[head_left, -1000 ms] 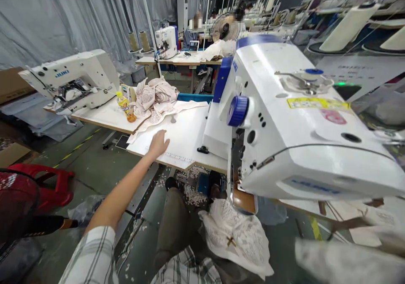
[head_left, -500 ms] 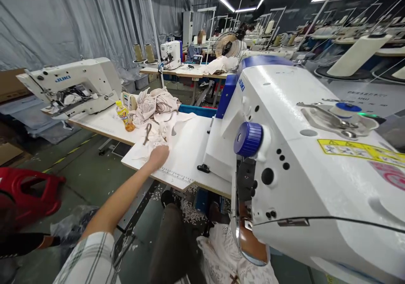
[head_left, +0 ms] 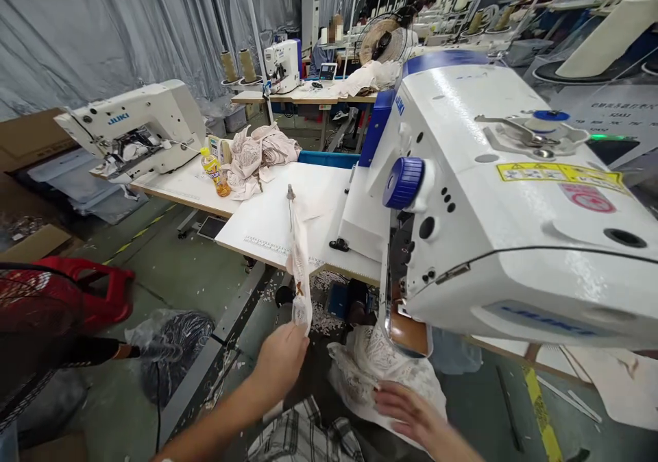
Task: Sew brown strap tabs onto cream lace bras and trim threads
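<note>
My left hand (head_left: 282, 358) is closed on the near end of a pale pink lace garment piece (head_left: 301, 270). The piece stretches forward from the fist to the white tabletop (head_left: 262, 219), where its far end lies near a small upright metal post (head_left: 290, 193). Low on the right, my right hand (head_left: 406, 410) has its fingers stretched out, touching a heap of white lace fabric (head_left: 370, 359) over my lap. Just beyond that hand hangs the head of a white and blue sewing machine (head_left: 478, 195); its needle area is mostly hidden.
A pile of pale pink fabric (head_left: 264, 148) and a yellow-labelled bottle (head_left: 214, 173) stand at the table's far side. Another sewing machine (head_left: 149, 129) is on the left. A red stool (head_left: 103, 290) and a plastic bag (head_left: 175, 352) are on the floor.
My left hand has drawn back toward me from the tabletop, pulling the lace piece with it. My right hand has come into view at the lap fabric. Brown-handled snips no longer show on the table.
</note>
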A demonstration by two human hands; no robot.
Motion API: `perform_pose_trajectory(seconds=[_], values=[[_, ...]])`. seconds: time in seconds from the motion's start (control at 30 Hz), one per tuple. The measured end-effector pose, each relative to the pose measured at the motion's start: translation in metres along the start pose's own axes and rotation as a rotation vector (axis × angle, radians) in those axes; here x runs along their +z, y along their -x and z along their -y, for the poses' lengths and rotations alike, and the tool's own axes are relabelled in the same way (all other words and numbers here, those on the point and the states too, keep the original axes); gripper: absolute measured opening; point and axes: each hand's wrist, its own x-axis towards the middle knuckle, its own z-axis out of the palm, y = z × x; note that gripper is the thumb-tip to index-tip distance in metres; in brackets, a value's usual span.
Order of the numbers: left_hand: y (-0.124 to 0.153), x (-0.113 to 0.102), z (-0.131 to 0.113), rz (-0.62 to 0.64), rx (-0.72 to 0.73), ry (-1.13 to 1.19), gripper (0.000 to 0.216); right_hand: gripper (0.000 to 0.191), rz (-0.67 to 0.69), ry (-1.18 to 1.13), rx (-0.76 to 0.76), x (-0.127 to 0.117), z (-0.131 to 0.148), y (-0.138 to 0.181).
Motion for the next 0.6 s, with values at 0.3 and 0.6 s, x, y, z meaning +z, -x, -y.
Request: perform_pose_trajectory(seconds=[0.3, 0.6], values=[[-0.009, -0.061, -0.021, -0.398, 0.057, 0.063, 0.024, 0.063, 0.275, -0.689, -0.183, 0.101, 0.108, -0.134], [0.007, -0.121, -0.018, -0.313, 0.129, 0.016, 0.03, 0.033, 0.348, -0.89, -0.654, 0.131, 0.249, -0.119]])
